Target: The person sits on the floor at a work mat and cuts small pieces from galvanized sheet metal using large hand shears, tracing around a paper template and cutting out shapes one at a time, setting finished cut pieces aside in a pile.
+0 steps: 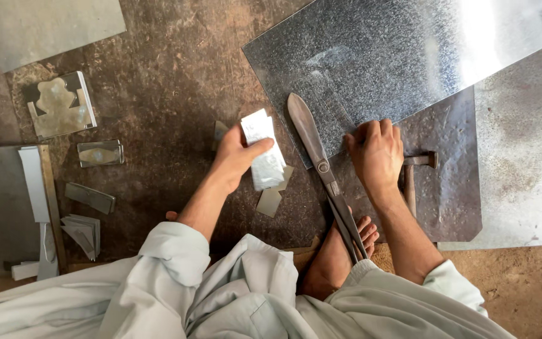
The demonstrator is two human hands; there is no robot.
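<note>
My left hand (236,154) holds a small stack of cut metal strips (263,149) above the dark floor. My right hand (376,150) rests with curled fingers on the near edge of a large galvanised metal sheet (403,56). Between the hands lie long tin snips (321,166), blades shut and pointing away, with the handles running back towards my bare foot (340,251). A hammer (412,172) lies just right of my right hand on a dark metal plate (453,188).
Small metal offcuts (270,202) lie under my left hand. At the left are a cut-out metal piece (61,107), a small shiny tray (100,152), a folded strip bundle (83,232) and a board with white strips (36,188). Another sheet (45,25) lies top left.
</note>
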